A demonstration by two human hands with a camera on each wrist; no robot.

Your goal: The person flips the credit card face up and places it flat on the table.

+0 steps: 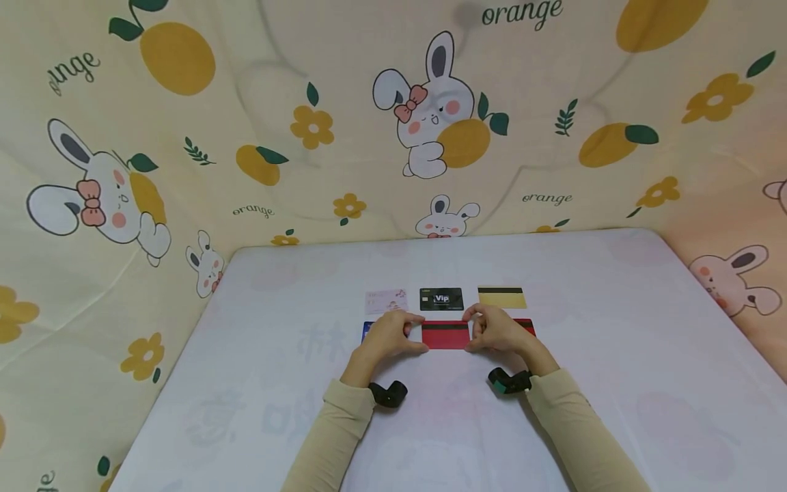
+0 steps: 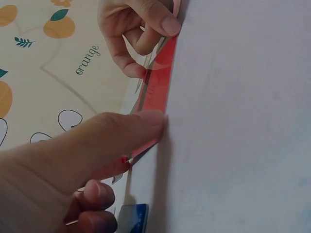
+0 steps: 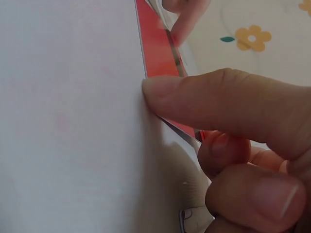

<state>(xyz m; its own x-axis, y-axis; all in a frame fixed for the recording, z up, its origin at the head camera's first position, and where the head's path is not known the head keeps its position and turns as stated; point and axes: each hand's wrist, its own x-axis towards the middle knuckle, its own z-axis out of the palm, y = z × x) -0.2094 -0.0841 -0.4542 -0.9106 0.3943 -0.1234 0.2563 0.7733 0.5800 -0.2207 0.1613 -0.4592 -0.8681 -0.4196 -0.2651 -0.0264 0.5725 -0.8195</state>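
A red bank card (image 1: 445,337) with a dark stripe along its far side lies in the middle of the front row. My left hand (image 1: 386,336) holds its left edge, thumb at the near corner and index finger at the far one. At the right edge, my right hand (image 1: 496,329) grips the card the same way. The left wrist view shows both thumbs on the near long edge of the red card (image 2: 156,92). Partly hidden behind the left hand is a blue card (image 1: 367,329); another red card (image 1: 527,326) shows behind the right hand.
Behind the front row lie a pale pink card (image 1: 386,301), a black card marked Vip (image 1: 441,299) and a gold card with a dark stripe (image 1: 502,298). A white cloth covers the table (image 1: 258,383). A printed curtain (image 1: 350,68) hangs round its back and sides.
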